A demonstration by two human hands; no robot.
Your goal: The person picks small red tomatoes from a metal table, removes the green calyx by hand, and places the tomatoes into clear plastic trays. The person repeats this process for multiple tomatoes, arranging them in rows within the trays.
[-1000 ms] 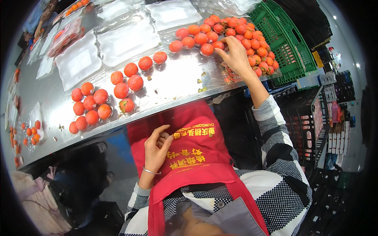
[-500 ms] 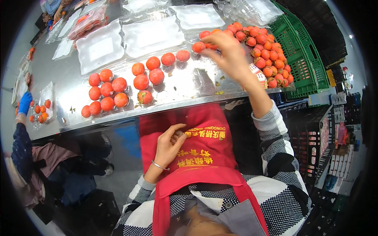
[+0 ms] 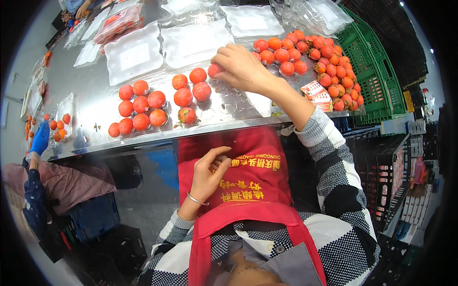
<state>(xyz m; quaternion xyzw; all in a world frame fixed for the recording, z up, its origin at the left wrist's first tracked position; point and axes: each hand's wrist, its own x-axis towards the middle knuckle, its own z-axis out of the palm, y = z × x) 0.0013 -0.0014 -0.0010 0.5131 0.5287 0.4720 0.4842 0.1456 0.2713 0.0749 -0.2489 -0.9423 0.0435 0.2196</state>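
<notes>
My right hand (image 3: 242, 68) reaches over the steel table, its fingers curled round an orange-red persimmon (image 3: 215, 71). The palm hides whatever lies just right of that fruit. Beside it, several persimmons (image 3: 183, 97) sit in a small cluster, and one nearest the table edge shows its leafy cap (image 3: 187, 115). A larger group of persimmons (image 3: 141, 104) lies further left on clear plastic. To the right, a loose pile of persimmons (image 3: 331, 70) spreads along the table. My left hand (image 3: 210, 172), with a bracelet at its wrist, hovers before my red apron (image 3: 243, 214), loosely bent and holding nothing.
White padded trays (image 3: 133, 52) line the table's far side. A green crate (image 3: 377, 71) stands at the right, with a printed packet (image 3: 316, 95) near the pile. At far left, another person's blue-gloved hand (image 3: 41, 138) is near more persimmons. Black crates (image 3: 381, 176) stand lower right.
My right hand has moved left and nearer from the far row by the pile to the persimmons in the middle. The left hand stays over the apron. The whole view has shifted slightly.
</notes>
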